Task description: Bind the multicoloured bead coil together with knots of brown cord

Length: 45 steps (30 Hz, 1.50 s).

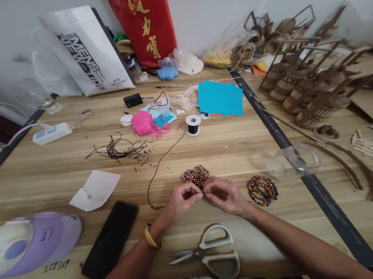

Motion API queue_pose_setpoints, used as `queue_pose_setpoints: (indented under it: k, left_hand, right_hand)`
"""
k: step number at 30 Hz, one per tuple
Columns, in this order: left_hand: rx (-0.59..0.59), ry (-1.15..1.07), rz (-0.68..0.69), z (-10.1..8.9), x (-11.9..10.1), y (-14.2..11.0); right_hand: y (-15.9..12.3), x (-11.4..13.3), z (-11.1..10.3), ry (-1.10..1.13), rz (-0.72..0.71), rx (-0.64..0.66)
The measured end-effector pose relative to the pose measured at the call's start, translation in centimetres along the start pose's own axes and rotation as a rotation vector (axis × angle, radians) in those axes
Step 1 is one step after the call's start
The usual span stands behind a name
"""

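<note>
A black cord (pixel 161 158) runs from a white spool (pixel 193 125) to a few threaded beads (pixel 156 207) and passes into my left hand (pixel 183 200), whose thumb and forefinger are pinched on it. Fingertip to fingertip with it, my right hand (pixel 227 198) also pinches closed; whatever sits in that pinch is too small to make out. Just beyond both hands lies a pile of loose multicoloured beads (pixel 195 175). To the right of my right hand rests a coil of strung beads (pixel 262 190). Scissors (pixel 204 253) with white handles lie partly open nearer my body.
At left are a black phone (pixel 109 241), a white paper (pixel 95 190) and a purple-and-white device (pixel 43 242). Black cord clippings (pixel 120 150), pink yarn (pixel 143 122) and blue sheets (pixel 220 98) lie farther back. Small woven baskets (pixel 300 88) stand at right, near a clear tape roll (pixel 303 159).
</note>
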<state>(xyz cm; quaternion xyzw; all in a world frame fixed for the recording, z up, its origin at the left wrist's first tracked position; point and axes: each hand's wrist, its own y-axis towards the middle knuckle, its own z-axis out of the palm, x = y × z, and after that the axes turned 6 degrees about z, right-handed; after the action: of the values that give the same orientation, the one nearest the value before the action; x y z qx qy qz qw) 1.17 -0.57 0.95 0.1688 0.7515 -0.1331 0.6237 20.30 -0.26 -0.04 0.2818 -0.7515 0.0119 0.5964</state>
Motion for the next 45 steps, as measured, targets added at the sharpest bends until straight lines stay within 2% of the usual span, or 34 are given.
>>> queue_pose_setpoints:
  k: [30,45]
  left_hand:
    - [0.022,0.026,0.011,-0.12,0.13,-0.07]
    - [0.037,0.023,0.004,-0.26,0.21,-0.12]
  right_hand:
    - [-0.18,-0.31,-0.22,0.070,0.087,0.051]
    - [-0.03,-0.31,-0.49,0.096,0.059,0.039]
